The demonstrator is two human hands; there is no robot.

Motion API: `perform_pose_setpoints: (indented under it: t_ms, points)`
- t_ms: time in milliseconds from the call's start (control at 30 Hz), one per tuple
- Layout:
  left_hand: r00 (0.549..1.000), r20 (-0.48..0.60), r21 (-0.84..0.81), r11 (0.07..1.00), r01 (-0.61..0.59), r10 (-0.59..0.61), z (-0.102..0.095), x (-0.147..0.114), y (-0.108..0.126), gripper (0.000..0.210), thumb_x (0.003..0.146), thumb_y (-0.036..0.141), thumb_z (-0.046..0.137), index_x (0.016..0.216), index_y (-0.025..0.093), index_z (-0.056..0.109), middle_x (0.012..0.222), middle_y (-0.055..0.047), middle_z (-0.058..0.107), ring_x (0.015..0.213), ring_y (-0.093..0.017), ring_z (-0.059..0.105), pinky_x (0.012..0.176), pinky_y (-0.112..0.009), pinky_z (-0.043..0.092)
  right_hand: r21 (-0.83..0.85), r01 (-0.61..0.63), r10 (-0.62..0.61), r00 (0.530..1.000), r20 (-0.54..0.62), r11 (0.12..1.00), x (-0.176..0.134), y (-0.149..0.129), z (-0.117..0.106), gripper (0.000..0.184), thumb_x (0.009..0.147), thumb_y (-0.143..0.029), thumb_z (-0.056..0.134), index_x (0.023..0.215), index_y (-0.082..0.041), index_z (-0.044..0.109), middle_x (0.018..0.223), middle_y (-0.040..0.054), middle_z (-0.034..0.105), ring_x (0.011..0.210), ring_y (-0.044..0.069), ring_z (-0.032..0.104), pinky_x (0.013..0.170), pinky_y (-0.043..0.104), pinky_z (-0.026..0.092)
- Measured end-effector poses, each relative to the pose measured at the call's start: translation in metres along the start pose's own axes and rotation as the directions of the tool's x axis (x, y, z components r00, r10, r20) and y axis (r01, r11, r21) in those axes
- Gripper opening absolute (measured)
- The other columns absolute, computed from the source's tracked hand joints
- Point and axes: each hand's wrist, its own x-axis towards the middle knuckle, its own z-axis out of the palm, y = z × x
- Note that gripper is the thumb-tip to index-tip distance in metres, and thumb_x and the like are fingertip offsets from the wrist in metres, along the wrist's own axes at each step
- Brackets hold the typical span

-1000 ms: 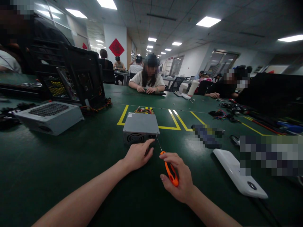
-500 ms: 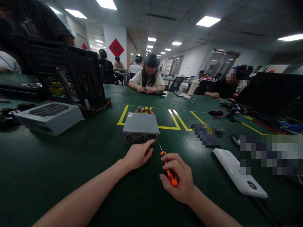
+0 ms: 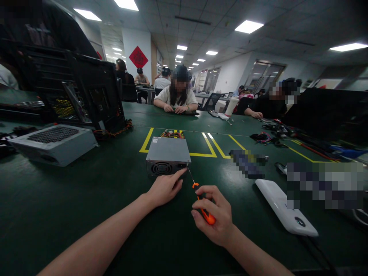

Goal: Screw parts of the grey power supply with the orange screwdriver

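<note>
A grey computer power supply (image 3: 168, 148) lies on the green table, its fan side facing me and a bundle of coloured wires behind it. My left hand (image 3: 165, 188) rests just in front, the index finger stretched out to its lower right corner beside the screwdriver tip. Between the thumb and fingers of my right hand (image 3: 217, 214) is the orange and black handle of a screwdriver (image 3: 207, 217). Its thin shaft slants up and away, with the tip at the right edge of the fan side. Whether a screw sits under the tip is too small to tell.
Another power supply (image 3: 54, 143) and an open black computer case (image 3: 80, 88) stand to the left. A white oblong device (image 3: 287, 207) with a cable lies at the right, near loose cables (image 3: 267, 138). Yellow tape (image 3: 202, 155) marks the table. A person (image 3: 178, 96) sits opposite.
My right fingers have shifted around the screwdriver handle, which looks slightly turned. The left hand and power supply keep their places relative to each other. The whole view has moved slightly.
</note>
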Motion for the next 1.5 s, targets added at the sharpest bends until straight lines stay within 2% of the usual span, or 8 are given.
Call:
perform_pose_setpoints:
  t_ms: [167, 367, 533, 733, 933, 1167, 1300, 1500]
  points:
    - [1.000, 0.009, 0.006, 1.000, 0.002, -0.002, 0.000, 0.001, 0.000, 0.045, 0.088, 0.027, 0.035, 0.132, 0.024, 0.027, 0.081, 0.000, 0.063, 0.065, -0.013, 0.059, 0.056, -0.021, 0.040, 0.127, -0.023, 0.021, 1.000, 0.024, 0.992, -0.001, 0.003, 0.000, 0.029, 0.072, -0.021, 0.058, 0.098, -0.018, 0.047, 0.090, 0.0074, 0.054, 0.082, 0.018, 0.055, 0.064, 0.030, 0.049]
    - [0.999, -0.036, 0.025, 0.999, 0.035, -0.034, -0.001, 0.000, -0.001, 0.042, 0.089, 0.028, 0.034, 0.130, 0.022, 0.030, 0.077, 0.000, 0.062, 0.064, -0.013, 0.059, 0.058, -0.022, 0.041, 0.011, -0.003, 0.003, 1.000, 0.016, 1.000, 0.000, 0.001, 0.000, 0.003, 0.072, -0.018, 0.054, 0.075, -0.018, 0.055, 0.088, 0.0064, 0.053, 0.060, 0.012, 0.051, 0.053, 0.027, 0.044]
    - [0.999, -0.049, 0.028, 0.999, 0.023, -0.021, 0.000, 0.000, -0.001, 0.042, 0.089, 0.027, 0.035, 0.130, 0.022, 0.029, 0.076, 0.001, 0.061, 0.062, -0.012, 0.058, 0.055, -0.021, 0.040, 0.108, -0.024, 0.021, 0.999, 0.033, 0.994, -0.001, 0.003, 0.000, 0.024, 0.072, -0.019, 0.056, 0.095, -0.016, 0.049, 0.089, 0.0081, 0.054, 0.081, 0.017, 0.055, 0.064, 0.030, 0.048]
    - [0.999, -0.042, 0.039, 0.999, 0.014, -0.013, 0.001, 0.000, -0.001, 0.044, 0.089, 0.027, 0.035, 0.132, 0.021, 0.026, 0.075, 0.001, 0.062, 0.062, -0.013, 0.058, 0.056, -0.022, 0.040, 0.016, 0.008, -0.008, 1.000, 0.024, 1.000, -0.001, 0.001, 0.000, 0.006, 0.071, -0.017, 0.055, 0.076, -0.019, 0.055, 0.090, 0.0071, 0.053, 0.068, 0.014, 0.054, 0.056, 0.028, 0.045]
    - [1.000, -0.022, 0.032, 0.999, -0.020, 0.020, 0.000, 0.000, 0.000, 0.042, 0.089, 0.026, 0.035, 0.130, 0.021, 0.030, 0.078, 0.000, 0.063, 0.062, -0.013, 0.058, 0.055, -0.021, 0.040, 0.118, -0.016, 0.013, 1.000, 0.023, 0.993, 0.001, 0.002, 0.000, 0.025, 0.071, -0.020, 0.055, 0.095, -0.017, 0.049, 0.090, 0.0078, 0.056, 0.081, 0.017, 0.057, 0.065, 0.030, 0.049]
    - [0.999, -0.041, 0.053, 0.998, -0.033, 0.036, 0.002, -0.001, -0.001, 0.042, 0.088, 0.026, 0.036, 0.130, 0.021, 0.031, 0.080, -0.001, 0.064, 0.063, -0.013, 0.059, 0.056, -0.022, 0.043, 0.005, 0.022, -0.022, 0.999, 0.028, 1.000, 0.002, 0.001, -0.001, 0.014, 0.071, -0.015, 0.056, 0.085, -0.019, 0.057, 0.089, 0.0070, 0.054, 0.069, 0.014, 0.055, 0.056, 0.026, 0.047]
    - [0.983, -0.147, 0.059, 0.993, -0.106, 0.114, 0.000, -0.001, -0.002, 0.037, 0.088, 0.022, 0.037, 0.125, 0.019, 0.038, 0.090, -0.003, 0.063, 0.074, -0.013, 0.059, 0.065, -0.024, 0.044, 0.065, -0.003, 0.005, 1.000, -0.021, 0.998, 0.001, 0.002, 0.001, 0.026, 0.072, -0.014, 0.056, 0.097, -0.017, 0.049, 0.088, 0.0075, 0.056, 0.081, 0.017, 0.057, 0.064, 0.029, 0.050]
    - [0.927, -0.307, 0.227, 0.962, -0.151, 0.218, -0.010, -0.001, -0.006, 0.022, 0.085, 0.019, 0.041, 0.100, 0.018, 0.056, 0.081, -0.004, 0.058, 0.075, -0.016, 0.051, 0.068, -0.031, 0.040, -0.032, 0.001, -0.003, 0.999, -0.042, 0.999, -0.002, 0.002, 0.000, 0.011, 0.070, -0.012, 0.059, 0.078, -0.018, 0.054, 0.090, 0.0061, 0.053, 0.067, 0.012, 0.054, 0.056, 0.026, 0.047]
